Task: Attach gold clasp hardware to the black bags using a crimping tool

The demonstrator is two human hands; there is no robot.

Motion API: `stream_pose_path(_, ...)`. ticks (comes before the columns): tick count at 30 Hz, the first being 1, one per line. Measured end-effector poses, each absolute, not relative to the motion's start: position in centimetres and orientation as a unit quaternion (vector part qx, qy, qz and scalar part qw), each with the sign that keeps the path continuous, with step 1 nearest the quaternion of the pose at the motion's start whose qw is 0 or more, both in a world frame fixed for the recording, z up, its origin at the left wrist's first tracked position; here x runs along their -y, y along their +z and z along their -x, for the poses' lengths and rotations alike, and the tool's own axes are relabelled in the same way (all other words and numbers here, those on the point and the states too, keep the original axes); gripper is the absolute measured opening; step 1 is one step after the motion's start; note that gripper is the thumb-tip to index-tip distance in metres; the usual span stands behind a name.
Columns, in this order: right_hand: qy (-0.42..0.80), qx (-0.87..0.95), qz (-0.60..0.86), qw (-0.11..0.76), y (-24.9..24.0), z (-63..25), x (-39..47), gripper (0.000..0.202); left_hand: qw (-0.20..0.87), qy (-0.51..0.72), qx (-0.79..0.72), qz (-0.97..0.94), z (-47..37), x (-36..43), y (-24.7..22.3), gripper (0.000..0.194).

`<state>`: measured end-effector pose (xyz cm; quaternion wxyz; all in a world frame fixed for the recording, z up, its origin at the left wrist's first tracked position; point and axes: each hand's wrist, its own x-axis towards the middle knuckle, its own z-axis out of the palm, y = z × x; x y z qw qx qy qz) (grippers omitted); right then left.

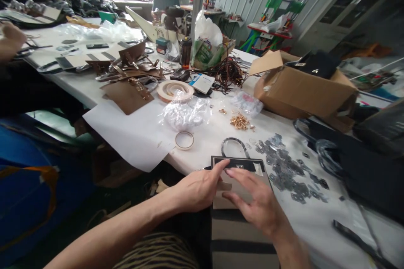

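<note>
A flat, beige, black-banded panel (230,230) is seen below the left hand (202,191), whose grip cannot be told, and the right hand (260,201), with fingers parted.

Head-worn view, forward and down, both hands (201,189) near (worktable (205,145) beyond)

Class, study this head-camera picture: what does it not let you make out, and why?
Head view: part of the panel is hidden behind the left hand and right hand.
Head view: another person's arm is cut off by the left edge.
Head view: the golden pieces are too small and heaped to count.
Head view: the cardboard box's bottom is hidden by its walls.
</note>
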<state>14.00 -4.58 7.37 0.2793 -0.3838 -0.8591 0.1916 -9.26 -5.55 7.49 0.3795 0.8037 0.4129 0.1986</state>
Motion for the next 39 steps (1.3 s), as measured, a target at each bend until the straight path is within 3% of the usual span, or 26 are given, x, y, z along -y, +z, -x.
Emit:
stream_pose_path(5,0.079,0.916,0.333,0.207,8.6,-11.1,4.8,0.016,0.347,0.189,-0.404,-0.825,10.1,5.8,7.8,0.074)
stream_pose_path(11,0.038,0.924,0.339,0.173,8.6,-10.9,5.3,0.014,0.367,0.223,-0.436,-0.791,10.3,6.2,8.1,0.026)
stream_pose_path(16,0.086,0.921,0.317,0.211,8.8,-10.8,8.3,0.016,0.5,0.251,-0.36,-0.746,12.0,5.9,7.4,0.04)
stream_pose_path(19,0.137,0.916,0.268,0.267,8.8,-12.1,9.4,0.017,0.6,0.298,-0.426,-0.608,13.8,5.5,5.5,0.045)
stream_pose_path(21,0.186,0.876,0.323,0.306,8.5,-14.4,8.4,0.016,0.621,0.332,-0.456,-0.545,14.6,5.8,4.3,0.046)
stream_pose_path(24,0.233,0.792,0.469,0.314,7.3,-18.4,4.0,0.013,0.632,0.349,-0.421,-0.549,14.4,7.1,3.7,0.042)
stream_pose_path(26,0.265,0.762,0.51,0.298,6.2,-20.3,0.8,0.023,0.627,0.345,-0.383,-0.584,13.3,8.2,3.9,0.038)
stream_pose_path(29,0.339,0.762,0.489,0.254,4.6,-21.1,-2.6,0.035,0.584,0.351,-0.317,-0.66,11.4,9.7,4.5,0.033)
stream_pose_path(33,0.401,0.773,0.449,0.199,3.4,-20.4,-4.0,0.036,0.541,0.344,-0.26,-0.722,10.3,10.7,4.9,0.029)
stream_pose_path(39,0.358,0.803,0.438,0.187,2.2,-20.2,-4.5,0.03,0.545,0.338,-0.276,-0.716,10.4,11.3,4.1,0.027)
